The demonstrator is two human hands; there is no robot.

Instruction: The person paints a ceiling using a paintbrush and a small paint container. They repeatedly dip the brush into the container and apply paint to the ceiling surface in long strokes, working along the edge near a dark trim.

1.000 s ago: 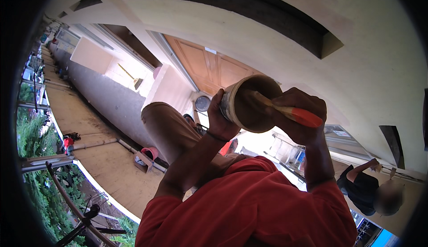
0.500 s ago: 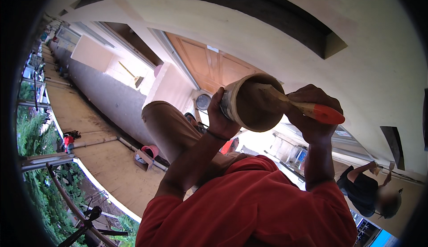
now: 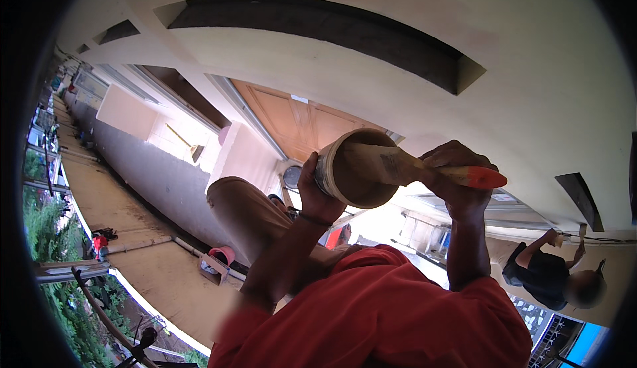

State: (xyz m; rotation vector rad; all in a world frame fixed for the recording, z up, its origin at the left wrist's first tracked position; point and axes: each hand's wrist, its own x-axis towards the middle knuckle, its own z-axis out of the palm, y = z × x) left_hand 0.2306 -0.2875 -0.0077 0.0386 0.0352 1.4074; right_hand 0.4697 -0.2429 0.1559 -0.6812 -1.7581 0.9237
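My left hand (image 3: pixel 318 194) is closed round the side of a small round paint bucket (image 3: pixel 327 170), tilted so its open mouth shows. Brownish, cream-coloured residue coats the inside; how much paint it holds cannot be seen. In my right hand (image 3: pixel 459 172) is a wide paintbrush (image 3: pixel 391 166) with a pale wooden handle and a red end. Its bristles lie across the bucket's mouth, partly inside, and the lower part looks close to the inner wall.
A cream wall (image 3: pixel 531 69) with long dark recesses rises close by. Behind the bucket is a wooden door (image 3: pixel 275 112). At right, a person in dark clothes (image 3: pixel 547 278) holds up a brush. A pink bucket (image 3: pixel 221 255) and a broom (image 3: pixel 192 149) stand to the left.
My right hand has drawn the brush partly out, so more of its bristles show. The bucket sits a little lower and further left in view.
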